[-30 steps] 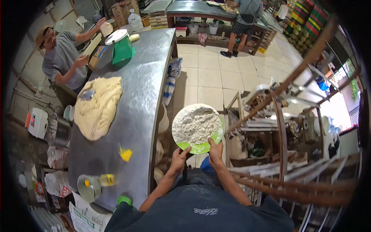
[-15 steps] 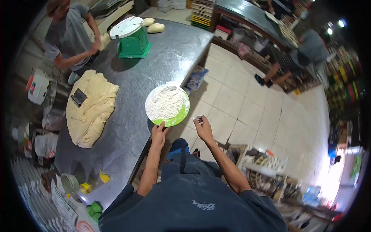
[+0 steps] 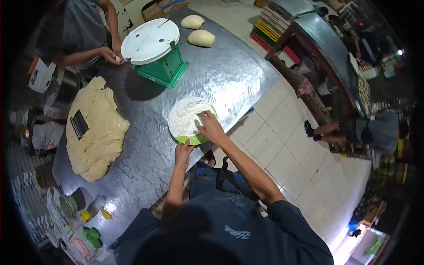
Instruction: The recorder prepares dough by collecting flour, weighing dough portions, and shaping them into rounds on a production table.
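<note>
The left hand [image 3: 182,151] pinches the near rim of the green plate [image 3: 197,140], fingers closed on its edge; the right hand [image 3: 211,127] lies loosely open on the flour [image 3: 187,119] heaped in it, fingertips in the powder, gripping nothing; a second ago both hands carried that plate out over the floor, now it rests on the steel desk [image 3: 229,84]; left of the hands sprawls a big slab of dough [image 3: 98,132] with a dark scraper [image 3: 79,124] on it; beyond them a green scale [image 3: 154,48], two dough balls [image 3: 197,30], another person's hand [image 3: 108,54].
</note>
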Tool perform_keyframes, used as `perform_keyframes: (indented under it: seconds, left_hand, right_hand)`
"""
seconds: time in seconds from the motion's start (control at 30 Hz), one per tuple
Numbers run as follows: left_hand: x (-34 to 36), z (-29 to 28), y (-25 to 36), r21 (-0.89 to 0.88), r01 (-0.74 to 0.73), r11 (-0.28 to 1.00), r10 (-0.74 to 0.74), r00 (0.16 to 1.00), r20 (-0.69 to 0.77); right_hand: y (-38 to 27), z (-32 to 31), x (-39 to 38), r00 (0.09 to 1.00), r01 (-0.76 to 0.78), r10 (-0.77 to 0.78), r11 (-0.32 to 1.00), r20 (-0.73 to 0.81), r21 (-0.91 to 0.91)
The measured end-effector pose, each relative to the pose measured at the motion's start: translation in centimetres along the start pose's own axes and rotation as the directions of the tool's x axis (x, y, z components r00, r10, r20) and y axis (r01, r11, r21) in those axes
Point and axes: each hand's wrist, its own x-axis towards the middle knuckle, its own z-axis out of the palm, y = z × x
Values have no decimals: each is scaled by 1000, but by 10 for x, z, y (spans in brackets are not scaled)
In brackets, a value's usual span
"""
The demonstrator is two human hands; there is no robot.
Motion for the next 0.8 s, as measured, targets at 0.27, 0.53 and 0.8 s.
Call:
perform_keyframes:
  seconds: [0.27, 0.53, 0.8]
  left_hand:
    - [10, 57, -13, -186, -170, 968, 52, 858, -511]
    - [20, 93, -65, 535, -377, 756, 622, 161, -766]
    - [47, 230, -144, 526, -613, 589, 624, -68, -778]
  right_hand:
    - [50, 35, 76, 908, 95, -4, 976, 418, -198]
    - [84, -38, 172, 812, -197, 4, 943, 584, 267]
    - [140, -134, 284, 306, 677, -204, 733, 930, -61]
